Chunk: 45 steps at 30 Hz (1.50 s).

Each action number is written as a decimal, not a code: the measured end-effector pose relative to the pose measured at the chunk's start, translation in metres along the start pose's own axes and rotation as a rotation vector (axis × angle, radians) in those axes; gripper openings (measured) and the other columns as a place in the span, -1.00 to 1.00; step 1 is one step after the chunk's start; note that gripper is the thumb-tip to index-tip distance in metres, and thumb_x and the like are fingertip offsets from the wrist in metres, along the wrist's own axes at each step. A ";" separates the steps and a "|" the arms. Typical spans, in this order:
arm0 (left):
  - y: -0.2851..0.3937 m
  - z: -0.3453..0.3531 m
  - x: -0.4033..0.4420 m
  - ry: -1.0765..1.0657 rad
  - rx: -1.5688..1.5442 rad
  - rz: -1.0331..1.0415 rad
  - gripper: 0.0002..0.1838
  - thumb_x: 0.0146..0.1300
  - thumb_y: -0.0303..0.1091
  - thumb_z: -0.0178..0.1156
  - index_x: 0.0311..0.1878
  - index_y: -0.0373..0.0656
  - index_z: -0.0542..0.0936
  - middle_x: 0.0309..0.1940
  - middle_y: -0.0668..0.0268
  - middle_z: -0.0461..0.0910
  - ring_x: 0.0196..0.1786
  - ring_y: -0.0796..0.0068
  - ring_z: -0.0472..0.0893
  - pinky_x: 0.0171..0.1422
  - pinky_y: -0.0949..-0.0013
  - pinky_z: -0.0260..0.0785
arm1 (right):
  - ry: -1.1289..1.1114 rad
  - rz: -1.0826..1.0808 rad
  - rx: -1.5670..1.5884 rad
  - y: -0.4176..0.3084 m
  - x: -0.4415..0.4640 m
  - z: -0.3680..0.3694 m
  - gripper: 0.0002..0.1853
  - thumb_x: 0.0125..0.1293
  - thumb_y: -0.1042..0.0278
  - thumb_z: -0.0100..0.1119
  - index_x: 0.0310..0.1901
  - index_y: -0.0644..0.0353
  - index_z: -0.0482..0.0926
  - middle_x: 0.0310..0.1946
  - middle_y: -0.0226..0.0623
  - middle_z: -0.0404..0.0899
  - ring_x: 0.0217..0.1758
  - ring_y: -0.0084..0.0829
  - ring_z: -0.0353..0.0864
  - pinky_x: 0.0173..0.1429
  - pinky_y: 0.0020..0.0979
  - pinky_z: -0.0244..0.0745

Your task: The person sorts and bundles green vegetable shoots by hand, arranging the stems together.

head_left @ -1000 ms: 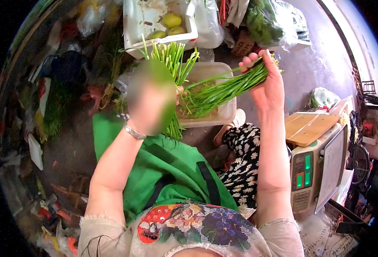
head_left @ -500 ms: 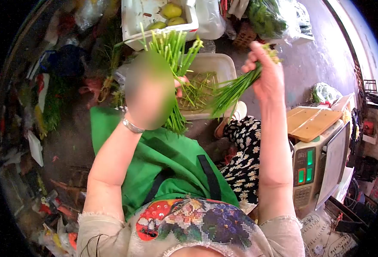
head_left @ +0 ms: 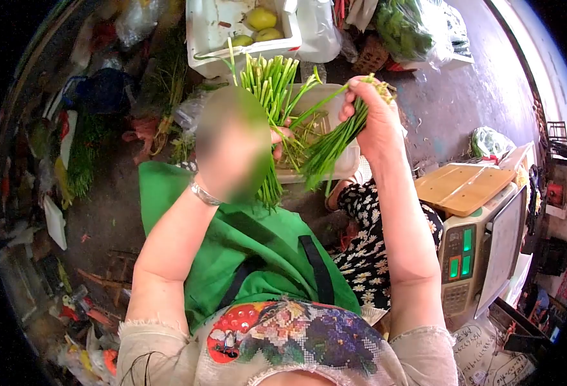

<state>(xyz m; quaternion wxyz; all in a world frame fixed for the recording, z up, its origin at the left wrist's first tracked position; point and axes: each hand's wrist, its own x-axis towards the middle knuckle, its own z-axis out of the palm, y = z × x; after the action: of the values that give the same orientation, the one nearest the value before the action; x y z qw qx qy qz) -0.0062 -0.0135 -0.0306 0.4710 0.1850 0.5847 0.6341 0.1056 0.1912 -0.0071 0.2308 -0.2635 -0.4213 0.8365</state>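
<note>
Right hand (head_left: 380,122) had swung in toward the left one since half a second earlier, bringing its thin bundle (head_left: 338,145) closer to the thick bunch (head_left: 274,80); the left hand (head_left: 232,148) had barely budged. Both lots were long green stalks, so I'd have guessed light, bendy and maybe a bit slippery if damp. Cut ends stuck out pretty straight and looked like the stiffer part, while the thinner green ends drooped and seemed easy to bruise or snap. Best hold, imo, was near the cut ends, snug but not crushing.

As for where stuff was: the thick bunch sat in the left hand above the tub's (head_left: 348,164) left edge. That hand was mostly blurred, but the visible fingers curled round the stalks. The right hand was closed round the thin bundle's pale ends, and the green tips hung toward the tub's near right corner. One stalk (head_left: 319,109) spanned the gap between the two.
</note>
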 end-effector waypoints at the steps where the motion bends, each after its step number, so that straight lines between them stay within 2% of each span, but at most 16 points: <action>1: 0.001 0.000 -0.001 -0.007 -0.055 -0.002 -0.64 0.16 -0.54 0.22 0.05 -0.22 0.48 -0.17 0.28 0.58 -0.17 0.46 0.60 -0.30 0.40 0.46 | 0.025 -0.024 0.045 -0.002 0.003 -0.004 -0.91 0.21 0.40 0.20 -0.29 0.17 0.50 -0.51 -0.38 0.51 -0.52 -0.53 0.49 -0.46 -0.52 0.37; 4: 0.006 0.001 -0.002 -0.010 -0.106 0.001 -0.65 0.17 -0.54 0.21 0.04 -0.22 0.48 -0.16 0.29 0.58 -0.16 0.45 0.60 -0.30 0.40 0.46 | 0.074 -0.031 0.136 -0.020 0.003 -0.006 -0.91 0.26 0.36 0.13 -0.25 0.12 0.49 -0.24 -0.17 0.65 -0.35 -0.45 0.58 -0.35 -0.43 0.45; 10: 0.009 0.006 -0.001 0.020 -0.090 0.025 -0.74 0.16 -0.50 0.23 -0.06 -0.20 0.52 -0.21 0.31 0.58 -0.12 0.47 0.58 -0.28 0.41 0.45 | 0.086 -0.021 0.168 -0.030 0.008 -0.025 -0.92 0.27 0.36 0.13 -0.28 0.12 0.46 -0.44 -0.31 0.56 -0.45 -0.46 0.51 -0.35 -0.44 0.42; 12: 0.006 0.004 0.000 0.049 -0.099 0.018 -0.76 0.16 -0.49 0.24 -0.09 -0.19 0.53 -0.22 0.32 0.58 -0.12 0.48 0.58 -0.27 0.41 0.44 | 0.014 0.009 0.221 -0.036 0.008 -0.026 -0.88 0.25 0.34 0.20 -0.31 0.11 0.44 -0.55 -0.41 0.45 -0.50 -0.52 0.46 -0.37 -0.45 0.41; 13: 0.001 -0.001 0.003 0.036 -0.018 0.072 -0.76 0.15 -0.49 0.24 -0.09 -0.19 0.53 -0.23 0.32 0.58 -0.13 0.48 0.57 -0.26 0.40 0.44 | 0.055 0.011 0.176 -0.037 0.007 -0.024 -0.82 0.21 0.30 0.28 -0.37 0.08 0.44 -0.59 -0.47 0.41 -0.58 -0.57 0.40 -0.45 -0.49 0.37; 14: 0.002 -0.001 0.003 0.028 0.023 0.098 -0.76 0.15 -0.49 0.24 -0.09 -0.19 0.53 -0.23 0.32 0.58 -0.14 0.48 0.57 -0.26 0.40 0.44 | 0.055 0.012 0.178 -0.033 0.005 -0.021 -0.82 0.21 0.30 0.28 -0.37 0.08 0.44 -0.59 -0.47 0.41 -0.58 -0.57 0.40 -0.45 -0.49 0.37; 15: 0.004 0.000 0.003 0.022 0.065 0.126 -0.75 0.15 -0.49 0.24 -0.09 -0.19 0.53 -0.24 0.32 0.58 -0.14 0.48 0.57 -0.26 0.39 0.44 | 0.058 0.050 0.049 -0.028 0.004 -0.018 -0.81 0.21 0.27 0.30 -0.36 0.08 0.45 -0.60 -0.49 0.40 -0.60 -0.59 0.37 -0.48 -0.51 0.34; 17: 0.010 0.008 0.000 0.033 -0.059 0.036 -0.74 0.14 -0.49 0.25 -0.08 -0.20 0.52 -0.24 0.32 0.58 -0.16 0.47 0.57 -0.27 0.39 0.44 | 0.034 0.134 -0.169 -0.013 0.002 -0.015 -0.79 0.19 0.24 0.34 -0.39 0.07 0.48 -0.63 -0.53 0.38 -0.65 -0.62 0.33 -0.54 -0.51 0.30; 20: 0.009 0.010 -0.002 0.038 -0.092 0.029 -0.74 0.12 -0.51 0.25 -0.09 -0.20 0.52 -0.25 0.32 0.57 -0.18 0.47 0.58 -0.29 0.42 0.44 | -0.039 0.404 -0.065 0.001 -0.007 0.002 -0.78 0.25 0.23 0.29 -0.40 0.08 0.44 -0.61 -0.57 0.37 -0.63 -0.64 0.32 -0.51 -0.52 0.29; 24: 0.008 0.011 -0.004 0.004 -0.140 -0.021 -0.72 0.11 -0.52 0.27 -0.08 -0.21 0.54 -0.24 0.31 0.59 -0.19 0.49 0.58 -0.30 0.45 0.45 | -0.069 0.502 0.182 0.014 -0.006 0.000 -0.80 0.20 0.26 0.32 -0.25 0.11 0.52 -0.59 -0.53 0.39 -0.63 -0.62 0.34 -0.54 -0.51 0.33; 26: 0.005 0.008 -0.005 -0.035 -0.062 -0.073 -0.68 0.11 -0.52 0.28 -0.03 -0.22 0.54 -0.21 0.30 0.61 -0.19 0.51 0.59 -0.28 0.47 0.46 | -0.022 0.452 0.327 0.017 -0.003 -0.002 -0.82 0.23 0.28 0.29 -0.22 0.13 0.53 -0.59 -0.54 0.39 -0.61 -0.62 0.35 -0.53 -0.51 0.33; 28: 0.001 0.006 -0.005 -0.038 -0.065 -0.068 -0.66 0.11 -0.51 0.28 0.00 -0.23 0.55 -0.19 0.30 0.62 -0.20 0.52 0.60 -0.27 0.47 0.46 | -0.027 0.440 0.297 0.012 -0.002 -0.003 -0.80 0.29 0.26 0.24 -0.15 0.16 0.54 -0.58 -0.59 0.37 -0.60 -0.65 0.27 -0.47 -0.52 0.29; 32: 0.000 0.005 -0.003 -0.015 -0.091 -0.096 -0.66 0.13 -0.52 0.27 0.00 -0.23 0.54 -0.19 0.30 0.62 -0.20 0.52 0.60 -0.27 0.47 0.47 | -0.029 0.283 0.146 0.007 -0.002 -0.005 -0.86 0.27 0.31 0.25 -0.23 0.17 0.57 -0.56 -0.53 0.46 -0.57 -0.61 0.39 -0.43 -0.50 0.39; 35: -0.005 -0.003 0.000 -0.004 -0.067 -0.073 -0.67 0.14 -0.52 0.26 0.01 -0.22 0.53 -0.20 0.31 0.61 -0.21 0.51 0.59 -0.28 0.46 0.47 | 0.039 0.099 -0.088 -0.004 -0.005 0.004 -0.83 0.19 0.34 0.30 -0.27 0.21 0.56 -0.54 -0.37 0.56 -0.56 -0.53 0.50 -0.47 -0.48 0.39; 40: 0.005 -0.004 -0.001 0.054 0.058 0.091 -0.67 0.14 -0.54 0.25 0.00 -0.22 0.52 -0.17 0.32 0.59 -0.22 0.51 0.58 -0.30 0.44 0.47 | 0.144 -0.057 -0.247 -0.022 0.000 -0.005 -0.87 0.19 0.37 0.34 -0.31 0.20 0.58 -0.54 -0.40 0.58 -0.54 -0.57 0.52 -0.44 -0.56 0.39; 45: 0.010 -0.003 -0.003 0.037 -0.045 0.056 -0.68 0.14 -0.56 0.24 -0.01 -0.22 0.53 -0.15 0.31 0.58 -0.23 0.50 0.58 -0.31 0.43 0.48 | 0.106 -0.264 -0.456 -0.023 0.002 -0.009 -0.89 0.17 0.48 0.31 -0.30 0.23 0.57 -0.54 -0.47 0.53 -0.54 -0.64 0.46 -0.41 -0.61 0.36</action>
<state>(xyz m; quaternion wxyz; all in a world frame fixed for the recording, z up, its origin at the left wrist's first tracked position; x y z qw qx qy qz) -0.0105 -0.0166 -0.0213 0.4463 0.1790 0.5733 0.6634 0.1136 0.2093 0.0070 0.2944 -0.2947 -0.6168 0.6679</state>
